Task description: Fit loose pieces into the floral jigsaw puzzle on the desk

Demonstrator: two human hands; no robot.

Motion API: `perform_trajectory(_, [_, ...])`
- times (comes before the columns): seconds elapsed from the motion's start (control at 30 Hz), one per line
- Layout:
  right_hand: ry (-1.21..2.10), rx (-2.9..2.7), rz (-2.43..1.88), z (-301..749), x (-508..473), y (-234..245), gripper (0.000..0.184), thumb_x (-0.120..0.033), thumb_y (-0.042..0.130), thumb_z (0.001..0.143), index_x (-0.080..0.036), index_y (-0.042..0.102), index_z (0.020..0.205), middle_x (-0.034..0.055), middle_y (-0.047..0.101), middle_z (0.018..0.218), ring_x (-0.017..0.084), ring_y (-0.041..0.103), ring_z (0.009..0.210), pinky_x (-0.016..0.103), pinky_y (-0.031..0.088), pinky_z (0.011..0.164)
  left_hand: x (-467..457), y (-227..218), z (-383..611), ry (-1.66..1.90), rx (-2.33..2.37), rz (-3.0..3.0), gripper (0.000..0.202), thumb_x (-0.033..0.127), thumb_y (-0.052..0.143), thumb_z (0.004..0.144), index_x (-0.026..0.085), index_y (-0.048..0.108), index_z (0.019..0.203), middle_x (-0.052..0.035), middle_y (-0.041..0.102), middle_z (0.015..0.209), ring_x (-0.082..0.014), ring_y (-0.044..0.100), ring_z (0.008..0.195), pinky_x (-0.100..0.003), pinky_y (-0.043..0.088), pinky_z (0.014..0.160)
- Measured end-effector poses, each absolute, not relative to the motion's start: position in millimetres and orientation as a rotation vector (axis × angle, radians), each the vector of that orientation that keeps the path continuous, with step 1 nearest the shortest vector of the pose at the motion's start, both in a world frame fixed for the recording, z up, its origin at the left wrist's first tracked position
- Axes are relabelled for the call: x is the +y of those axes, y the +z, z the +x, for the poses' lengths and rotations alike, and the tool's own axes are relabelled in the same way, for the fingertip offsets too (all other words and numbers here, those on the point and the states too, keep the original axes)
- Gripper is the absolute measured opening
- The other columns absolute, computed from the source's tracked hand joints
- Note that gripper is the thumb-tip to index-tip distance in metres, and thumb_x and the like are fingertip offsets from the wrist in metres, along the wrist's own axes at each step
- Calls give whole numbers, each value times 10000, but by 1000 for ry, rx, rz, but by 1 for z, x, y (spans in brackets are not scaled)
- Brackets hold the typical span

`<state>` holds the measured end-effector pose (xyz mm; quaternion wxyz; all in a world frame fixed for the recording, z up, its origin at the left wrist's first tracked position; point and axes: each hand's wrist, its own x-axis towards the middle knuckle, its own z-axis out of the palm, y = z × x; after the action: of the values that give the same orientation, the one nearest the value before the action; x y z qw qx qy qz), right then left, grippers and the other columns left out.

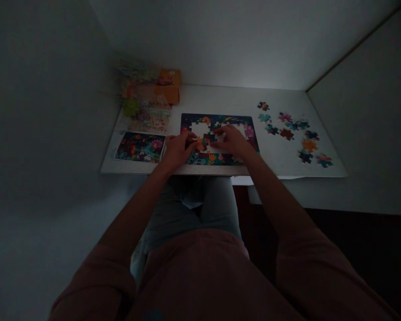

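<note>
A jigsaw puzzle (217, 119) with a dark blue, colourful frame lies partly filled in front of me, with white gaps in its middle. My left hand (178, 148) comes in from the left, with finger and thumb bent together at an orange puzzle piece (201, 143). From the right, my right hand (233, 141) has its index finger and thumb at the edges of a dark blue puzzle piece (211, 138). The two pieces sit side by side inside the frame. Dim light hides the exact contact of the fingertips.
Several loose puzzle pieces (286, 134) are scattered at the right of the white table (220, 170). A picture card (140, 147) lies at the left, below clear plastic packaging (150, 118). An orange box (169, 87) stands by the back wall.
</note>
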<state>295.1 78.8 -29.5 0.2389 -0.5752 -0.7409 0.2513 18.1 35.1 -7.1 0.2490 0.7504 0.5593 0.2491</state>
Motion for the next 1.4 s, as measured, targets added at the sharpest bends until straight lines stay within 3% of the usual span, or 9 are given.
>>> perform_trajectory(0.17, [724, -2026, -1578, 298, 87, -33, 397, -379, 1102, 847, -276, 851, 1137, 141, 814, 1271, 392, 778, 1094, 578, 679, 1009, 35, 0, 23, 662, 1489, 2037, 192, 248, 748, 1174, 329, 770, 1348, -51, 927, 1235, -314, 846, 1271, -622, 400, 1373])
perform_trajectory(0.33, [802, -1849, -1555, 314, 75, -28, 398, -469, 1032, 922, -287, 780, 1171, 68, 836, 1071, 291, 761, 864, 462, 657, 812, 40, -1, 30, 669, 1446, 2055, 178, 269, 744, 1185, 315, 771, 1356, -42, 932, 1215, -316, 853, 1220, -624, 406, 1341])
perform_trajectory(0.53, [614, -1534, -1471, 372, 50, -33, 430, -612, 1002, 917, -324, 765, 1131, 38, 795, 981, 283, 765, 856, 436, 674, 737, 47, -5, 41, 601, 1431, 2119, 164, 297, 763, 1184, 303, 802, 1342, -56, 933, 1195, -329, 834, 1195, -657, 359, 1349])
perform_trajectory(0.83, [421, -1210, -1304, 448, 46, -84, 509, -639, 993, 835, -327, 637, 1024, 23, 738, 1011, 288, 779, 978, 530, 679, 982, 45, -3, 42, 575, 1456, 2223, 176, 281, 785, 1154, 302, 855, 1315, -104, 902, 1307, -374, 774, 1303, -675, 365, 1332])
perform_trajectory(0.93, [411, -1146, -1270, 449, 48, -87, 543, -670, 1008, 773, -330, 647, 993, 10, 755, 991, 280, 781, 939, 554, 679, 1026, 46, -1, 41, 559, 1442, 2244, 193, 281, 797, 1157, 311, 860, 1336, -96, 903, 1312, -366, 778, 1310, -662, 369, 1328])
perform_trajectory(1.03, [449, -1169, -1291, 445, 48, -85, 519, -650, 1030, 799, -332, 668, 990, 0, 777, 982, 275, 801, 941, 572, 690, 1070, 47, 2, 40, 547, 1442, 2283, 182, 284, 805, 1158, 306, 870, 1326, -89, 890, 1358, -367, 763, 1381, -658, 356, 1336])
perform_trajectory(1.27, [451, -1170, -1366, 435, 41, -71, 526, -680, 1065, 825, -344, 677, 944, 6, 775, 959, 313, 826, 986, 606, 703, 1081, 22, 3, 40, 561, 1259, 2457, 259, 380, 681, 1228, 319, 901, 1350, -93, 844, 1491, -365, 737, 1452, -635, 389, 1358])
perform_trajectory(1.4, [465, -1185, -1396, 429, 37, -64, 597, -772, 1026, 781, -337, 658, 961, 22, 764, 979, 302, 788, 959, 563, 698, 1003, -6, -4, 35, 469, 1204, 2503, 394, 475, 646, 1235, 355, 825, 1566, -94, 782, 1667, -398, 643, 1593, -680, 354, 1405])
